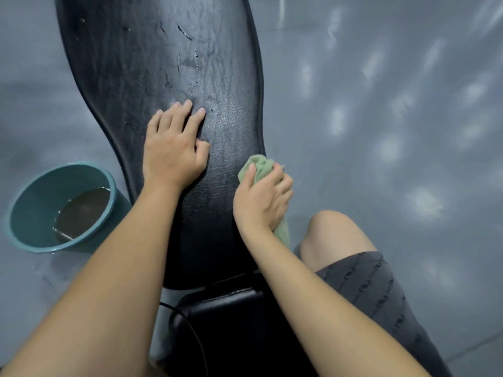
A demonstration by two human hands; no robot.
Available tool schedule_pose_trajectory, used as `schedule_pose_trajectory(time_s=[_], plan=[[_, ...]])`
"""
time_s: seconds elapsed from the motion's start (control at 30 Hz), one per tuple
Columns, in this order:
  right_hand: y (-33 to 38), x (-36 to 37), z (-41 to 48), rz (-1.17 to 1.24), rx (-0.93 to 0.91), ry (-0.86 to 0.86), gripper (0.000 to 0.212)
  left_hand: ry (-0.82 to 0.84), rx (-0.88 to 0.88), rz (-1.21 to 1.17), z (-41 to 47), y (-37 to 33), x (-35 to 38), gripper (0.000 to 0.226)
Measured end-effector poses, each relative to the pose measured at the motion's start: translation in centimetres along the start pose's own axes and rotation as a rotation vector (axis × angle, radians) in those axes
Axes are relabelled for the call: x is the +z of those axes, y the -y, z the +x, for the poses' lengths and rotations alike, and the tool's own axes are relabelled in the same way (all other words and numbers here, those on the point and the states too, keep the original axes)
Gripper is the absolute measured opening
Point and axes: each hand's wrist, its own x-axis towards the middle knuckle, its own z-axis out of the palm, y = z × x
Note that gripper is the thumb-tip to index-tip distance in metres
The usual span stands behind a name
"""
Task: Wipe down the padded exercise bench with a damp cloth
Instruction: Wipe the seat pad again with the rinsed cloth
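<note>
A long black padded bench point(152, 58) runs from the top of the head view down to me, its surface streaked with wet patches. My left hand point(174, 148) rests flat on the pad near its middle, fingers straight. My right hand point(262, 198) grips a bunched pale green cloth point(260, 165) against the bench's right edge; a tail of the cloth hangs below the hand. A smaller black seat pad point(217, 308) lies just below the long pad.
A teal bucket point(30, 202) with dark water stands on the grey floor left of the bench. My bare right knee point(332, 229) and dark shorts are right of the bench. A thin black cable point(190, 330) crosses the seat pad. Glossy grey floor surrounds everything.
</note>
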Motion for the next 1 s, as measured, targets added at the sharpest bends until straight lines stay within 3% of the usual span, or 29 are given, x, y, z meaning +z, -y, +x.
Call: schedule_pose_trajectory(time_s=[0.33,0.53,0.7,1.0], plan=[[13.1,4.4,12.2,0.012,-0.055,-0.024,0.058,0.044,-0.005,0.022,0.4,-0.3,-0.4,0.059],[17.3,4.6,18.7,-0.025,-0.210,0.065,0.066,0.072,-0.017,0.028,0.8,-0.1,-0.4,0.060],[14.6,3.4,16.8,0.084,-0.272,0.119,0.055,0.055,-0.030,0.012,0.8,0.0,-0.3,0.059],[0.6,-2.0,3.8,0.029,-0.256,0.283,0.053,0.061,-0.041,0.010,0.5,-0.1,-0.5,0.055]])
